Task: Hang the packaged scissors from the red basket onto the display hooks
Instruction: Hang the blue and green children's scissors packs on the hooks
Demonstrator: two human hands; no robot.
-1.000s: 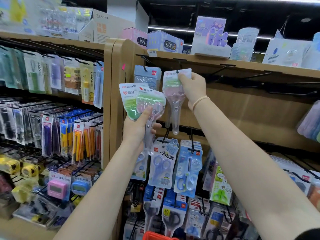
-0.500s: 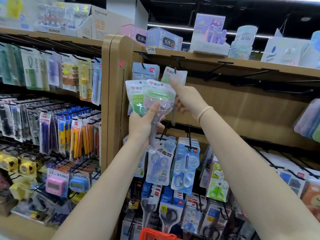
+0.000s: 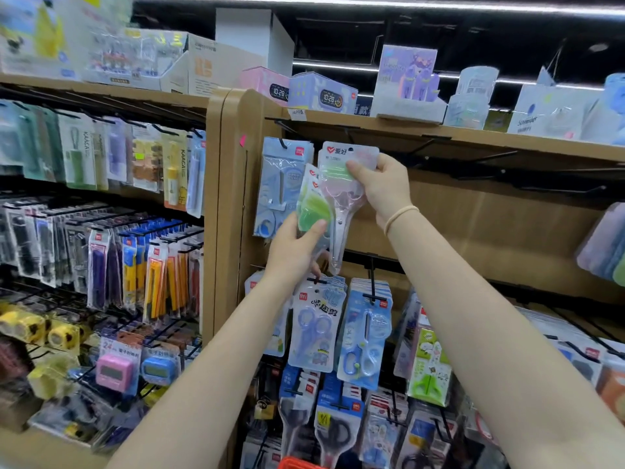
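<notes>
The right hand pinches a pack of scissors near its top corner, thumb in front and fingers behind. The pack is held up against the wood wall, just under the top shelf. Its small hang hole sits at the top edge, by the red logo. The left hand grips more packs from below, with the thumb pressed on the green one. These sit low and to the left, touching the raised pack.

The step looks like getting the raised pack onto a hook. A bare black hook sticks out just to the right, and a blue pack hangs on a hook to the left. It is hard to tell which hook is meant.

To do it well, she should keep the pack flat and straight, line the hole up with the hook tip, then slide it back all the way. The other packs should stay low, out of the way. A bit of the red basket shows at the bottom edge.
</notes>
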